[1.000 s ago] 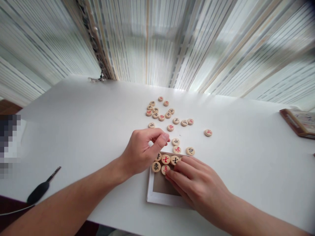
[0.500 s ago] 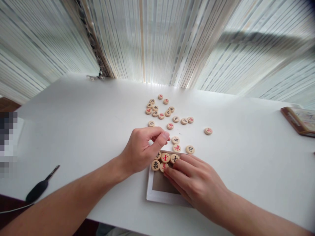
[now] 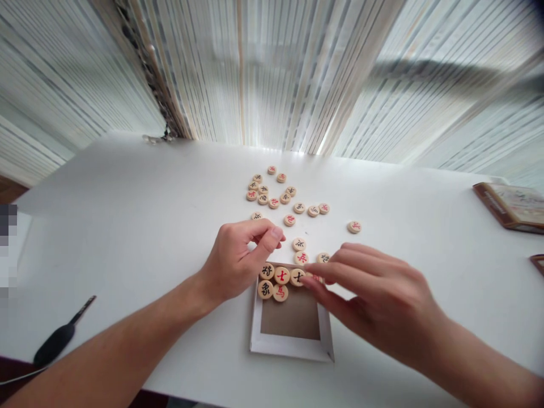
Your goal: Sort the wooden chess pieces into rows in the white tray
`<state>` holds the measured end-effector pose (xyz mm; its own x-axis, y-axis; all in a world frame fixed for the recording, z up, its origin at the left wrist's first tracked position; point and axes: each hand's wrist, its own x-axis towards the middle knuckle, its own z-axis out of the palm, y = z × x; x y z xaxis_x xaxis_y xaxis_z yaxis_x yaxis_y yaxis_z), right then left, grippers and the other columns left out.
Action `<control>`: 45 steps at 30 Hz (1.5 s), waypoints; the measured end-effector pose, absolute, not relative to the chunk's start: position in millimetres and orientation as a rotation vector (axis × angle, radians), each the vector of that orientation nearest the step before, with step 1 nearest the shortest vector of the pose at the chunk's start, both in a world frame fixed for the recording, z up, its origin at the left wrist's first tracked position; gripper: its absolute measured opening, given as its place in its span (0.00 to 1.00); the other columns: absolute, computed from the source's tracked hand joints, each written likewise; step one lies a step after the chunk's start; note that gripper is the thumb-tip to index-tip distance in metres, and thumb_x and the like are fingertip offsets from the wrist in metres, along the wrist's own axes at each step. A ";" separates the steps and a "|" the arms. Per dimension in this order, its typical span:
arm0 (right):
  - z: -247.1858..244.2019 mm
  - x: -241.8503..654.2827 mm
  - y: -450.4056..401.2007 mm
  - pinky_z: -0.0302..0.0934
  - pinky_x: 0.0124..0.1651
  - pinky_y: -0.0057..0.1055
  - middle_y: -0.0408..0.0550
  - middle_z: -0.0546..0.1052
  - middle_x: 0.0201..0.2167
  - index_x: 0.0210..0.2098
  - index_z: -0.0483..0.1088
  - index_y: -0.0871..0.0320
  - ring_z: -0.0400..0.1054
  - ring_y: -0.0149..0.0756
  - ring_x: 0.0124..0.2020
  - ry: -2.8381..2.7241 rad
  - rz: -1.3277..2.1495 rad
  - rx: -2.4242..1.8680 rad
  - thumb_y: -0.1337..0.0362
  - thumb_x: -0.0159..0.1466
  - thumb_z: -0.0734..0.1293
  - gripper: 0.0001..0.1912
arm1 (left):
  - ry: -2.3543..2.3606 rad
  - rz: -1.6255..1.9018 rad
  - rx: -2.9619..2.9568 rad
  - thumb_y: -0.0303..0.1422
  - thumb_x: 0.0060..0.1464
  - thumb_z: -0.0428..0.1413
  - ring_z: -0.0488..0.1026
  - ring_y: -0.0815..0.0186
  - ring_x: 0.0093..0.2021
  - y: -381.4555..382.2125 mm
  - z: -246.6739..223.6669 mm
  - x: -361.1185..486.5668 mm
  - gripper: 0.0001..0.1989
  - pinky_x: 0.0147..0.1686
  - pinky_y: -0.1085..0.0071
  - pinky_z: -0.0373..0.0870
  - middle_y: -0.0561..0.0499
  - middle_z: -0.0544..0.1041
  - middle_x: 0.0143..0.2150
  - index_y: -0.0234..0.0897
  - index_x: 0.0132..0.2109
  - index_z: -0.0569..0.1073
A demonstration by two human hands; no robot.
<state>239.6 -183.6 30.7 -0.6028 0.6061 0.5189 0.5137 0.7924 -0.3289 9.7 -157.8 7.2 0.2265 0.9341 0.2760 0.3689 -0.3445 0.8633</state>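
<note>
A shallow white box (image 3: 293, 347) with a brown bottom lies in front of me. Along its far wall sit round Chinese chess pieces, among them a red-marked piece (image 3: 281, 276) and a black-marked piece (image 3: 267, 271). Below them are another black-marked piece (image 3: 266, 289) and a red horse piece (image 3: 280, 292). My left hand (image 3: 242, 255) hovers by the far left corner, fingers curled and thumb against them; what they hold, if anything, is hidden. My right hand (image 3: 365, 283) is over the far right corner, thumb and forefinger apart, partly covering a red-marked piece (image 3: 315, 278) there.
Several loose chess pieces (image 3: 273, 203) are scattered on the white table (image 3: 170, 226) beyond the box. One red-marked piece (image 3: 354, 227) lies apart to the right. A brown box (image 3: 510, 207) is at the far right, a black corded object (image 3: 55, 344) at the left. Striped curtains (image 3: 272, 73) hang behind.
My right hand has lifted up and to the right, off the red horse piece, uncovering the box's inside. The left hand keeps its curled shape. The view has shifted slightly.
</note>
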 end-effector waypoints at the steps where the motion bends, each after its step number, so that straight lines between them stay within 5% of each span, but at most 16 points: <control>1: 34.2 244.8 -177.2 0.60 0.30 0.33 0.45 0.76 0.24 0.37 0.81 0.61 0.66 0.33 0.24 -2.308 0.202 -0.875 0.68 0.72 0.70 0.08 | 1.210 1.083 1.833 0.36 0.70 0.53 0.80 0.65 0.34 -156.5 7.2 8.7 0.17 0.38 0.70 0.74 0.51 0.83 0.32 0.35 0.34 0.80; 10: 29.0 268.8 -133.3 0.63 0.30 0.30 0.42 0.83 0.28 0.35 0.83 0.54 0.69 0.31 0.26 -2.220 0.657 -1.311 0.62 0.68 0.71 0.08 | 1.286 1.073 1.850 0.35 0.68 0.56 0.81 0.66 0.34 -148.4 4.4 3.4 0.14 0.37 0.72 0.75 0.52 0.84 0.32 0.36 0.35 0.81; 24: 29.3 312.1 -88.7 0.66 0.30 0.33 0.50 0.83 0.31 0.39 0.84 0.56 0.73 0.38 0.29 -1.615 0.763 -1.560 0.54 0.64 0.74 0.12 | 1.587 1.084 1.851 0.42 0.63 0.60 0.82 0.61 0.36 -128.7 7.9 -19.2 0.12 0.42 0.67 0.77 0.52 0.85 0.35 0.40 0.38 0.82; 31: 18.7 321.3 -79.3 0.67 0.34 0.36 0.50 0.84 0.32 0.39 0.84 0.57 0.75 0.42 0.33 -1.752 0.702 -1.705 0.53 0.63 0.72 0.15 | 1.647 0.987 1.884 0.43 0.59 0.62 0.83 0.59 0.39 -121.9 -1.0 -21.6 0.12 0.39 0.68 0.77 0.50 0.87 0.38 0.41 0.40 0.84; 37: 10.5 327.6 -73.8 0.68 0.37 0.36 0.50 0.86 0.36 0.40 0.85 0.56 0.77 0.42 0.37 -1.887 0.721 -1.747 0.54 0.63 0.71 0.14 | 1.715 0.916 1.985 0.41 0.58 0.63 0.77 0.63 0.31 -119.0 -6.6 -26.5 0.10 0.32 0.69 0.70 0.51 0.85 0.35 0.43 0.41 0.85; 45: -7.7 321.3 -76.3 0.63 0.32 0.34 0.48 0.84 0.30 0.41 0.84 0.56 0.73 0.39 0.29 -1.926 0.718 -1.678 0.49 0.66 0.71 0.18 | 1.745 0.879 1.967 0.36 0.59 0.60 0.73 0.65 0.29 -116.9 -2.2 -26.5 0.10 0.32 0.69 0.69 0.51 0.84 0.35 0.42 0.43 0.85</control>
<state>321.3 -76.3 -7.7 -0.1300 0.9913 0.0182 0.7375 0.1090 -0.6665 -26.5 -116.9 -2.2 0.0400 0.9774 0.2076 0.7484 -0.1670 0.6419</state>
